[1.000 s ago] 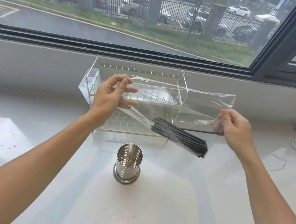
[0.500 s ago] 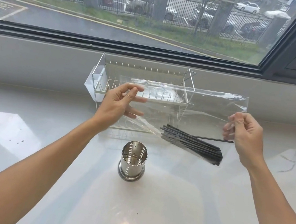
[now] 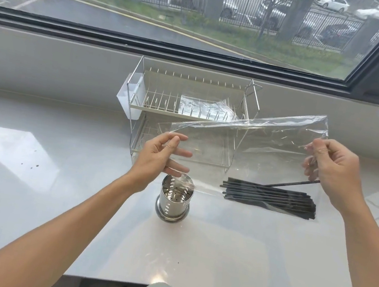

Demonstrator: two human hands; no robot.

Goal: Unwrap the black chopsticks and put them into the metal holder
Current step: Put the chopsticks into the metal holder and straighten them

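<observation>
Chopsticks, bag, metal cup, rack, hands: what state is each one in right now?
black chopsticks: bundled, inside the bag
clear plastic bag: held up, stretched between both hands
metal holder: upright, empty
dish rack: upright
left hand: pinching bag
right hand: pinching bag

Kitchen-like counter by a window: white stone worktop point(image 3: 28, 193), wire dish rack point(image 3: 188, 108), perforated metal holder point(image 3: 174, 202). Window point(image 3: 203, 10) overlooks road, fence, parked cars. Home or office pantry, can't tell.

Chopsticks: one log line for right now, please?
chopsticks: inside clear bag | left hand, right hand: pinching bag | metal holder: empty
</observation>
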